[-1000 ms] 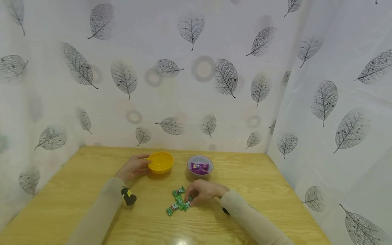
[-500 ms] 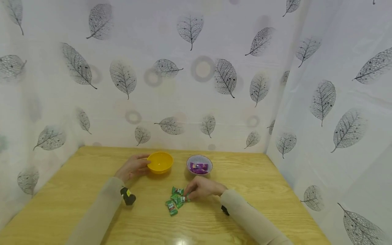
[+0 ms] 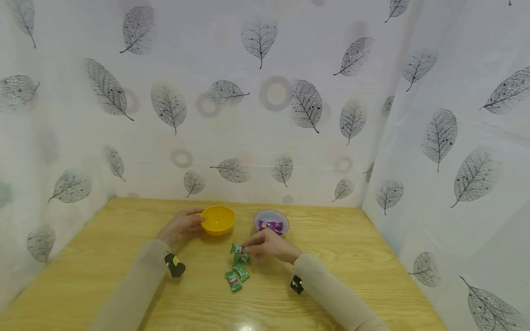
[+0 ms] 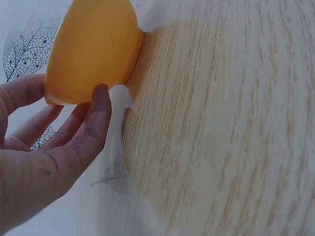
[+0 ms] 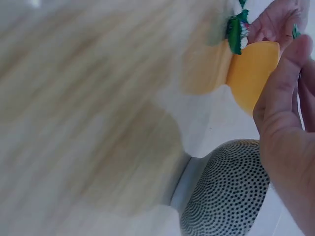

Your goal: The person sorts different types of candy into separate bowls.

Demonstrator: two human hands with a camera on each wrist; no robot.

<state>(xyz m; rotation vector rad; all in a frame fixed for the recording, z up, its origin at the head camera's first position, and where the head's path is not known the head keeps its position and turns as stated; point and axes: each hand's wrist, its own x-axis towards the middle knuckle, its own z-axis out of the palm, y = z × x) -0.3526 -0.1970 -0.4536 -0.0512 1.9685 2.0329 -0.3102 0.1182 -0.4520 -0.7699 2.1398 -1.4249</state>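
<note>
At the left, my left hand holds a yellow bowl by its rim. The thumb and fingers pinch the bowl's edge in the left wrist view, where the bowl appears sideways. My right hand pinches a green-wrapped candy, of which only a green sliver shows at the fingertips in the right wrist view. Below that candy, several green candies lie on the table. Just behind the right hand stands a patterned bowl with purple-wrapped candies in it, partly hidden by the hand.
The wooden table reaches back to a white curtain printed with dark leaves, which also hangs along both sides. A dotted bowl stands close to the right hand in the right wrist view.
My right hand has moved forward and slightly left from the pile, lifting one green candy. The candies left on the table have shifted apart. My left hand stays at the yellow bowl.
</note>
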